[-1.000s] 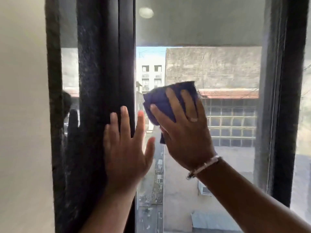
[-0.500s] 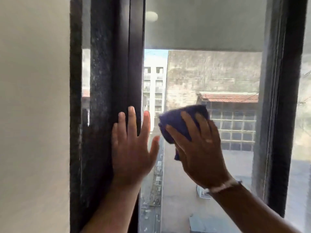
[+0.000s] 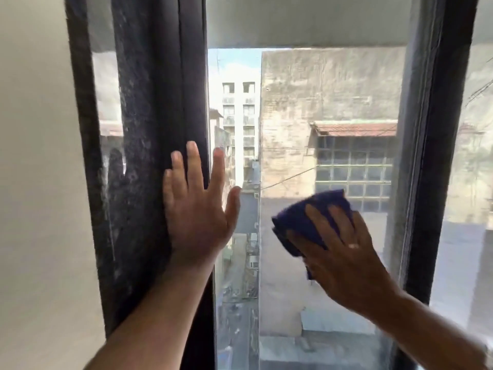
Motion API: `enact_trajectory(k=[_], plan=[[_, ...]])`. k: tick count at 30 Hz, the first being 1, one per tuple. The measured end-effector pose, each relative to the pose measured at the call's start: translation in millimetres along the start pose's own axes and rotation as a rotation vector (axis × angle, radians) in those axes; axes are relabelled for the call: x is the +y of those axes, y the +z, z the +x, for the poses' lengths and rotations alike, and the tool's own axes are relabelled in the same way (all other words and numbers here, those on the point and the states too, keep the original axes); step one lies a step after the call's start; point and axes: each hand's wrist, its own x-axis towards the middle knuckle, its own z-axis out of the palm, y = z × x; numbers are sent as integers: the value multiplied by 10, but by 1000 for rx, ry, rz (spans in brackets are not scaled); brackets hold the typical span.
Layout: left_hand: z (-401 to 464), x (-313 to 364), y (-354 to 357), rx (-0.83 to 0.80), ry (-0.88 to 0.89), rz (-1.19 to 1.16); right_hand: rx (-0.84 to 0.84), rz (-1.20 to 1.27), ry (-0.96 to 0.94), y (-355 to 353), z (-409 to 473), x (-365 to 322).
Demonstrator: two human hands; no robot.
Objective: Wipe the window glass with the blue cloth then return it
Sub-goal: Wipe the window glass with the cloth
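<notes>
The window glass (image 3: 306, 102) fills the middle of the view, with buildings seen through it. My right hand (image 3: 346, 257) presses a bunched blue cloth (image 3: 301, 222) flat against the pane at its lower right, fingers spread over the cloth. My left hand (image 3: 197, 209) lies flat with fingers apart, partly on the dark left frame post (image 3: 154, 129) and partly on the glass. It holds nothing.
A dark right frame post (image 3: 437, 156) bounds the pane, with more glass (image 3: 469, 236) beyond it. A pale wall (image 3: 34, 182) stands at the far left, next to a narrow dusty glass strip (image 3: 106, 102).
My right hand has slid the blue cloth down and to the right across the glass. My left hand has stayed on the frame post.
</notes>
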Motion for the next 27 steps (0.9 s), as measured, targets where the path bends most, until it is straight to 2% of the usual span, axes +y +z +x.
enact_trajectory(k=[2,5,7,9,10,13,15,17,20,22,23,25,27], plan=[[2,18,-29,-31,10,-5,-36,-50,-11,-34,-275,241],[54,58,-149,-62,-27,-67,9,-10,291,-148,139,558],[240,102,-252,-38,-23,-155,49,24,516,-203,539,509],[614,137,-289,45,36,-158,70,68,585,-199,778,205],[817,133,-291,54,76,-138,75,89,513,-182,793,13],[1151,48,-244,-24,203,-32,37,88,66,-44,396,-429],[1139,14,-178,-42,236,21,-15,34,-163,37,67,-396],[1137,7,-142,8,233,44,21,5,-187,105,10,-241],[1172,7,-111,65,226,64,118,5,50,111,376,-216],[1172,-3,-83,80,239,62,135,39,202,78,651,-497],[1167,-8,-78,78,242,61,119,60,205,62,725,-693],[1167,-12,-93,67,245,60,59,92,54,78,638,-1021],[1184,-3,-118,52,246,54,-21,62,-144,114,318,-1029]])
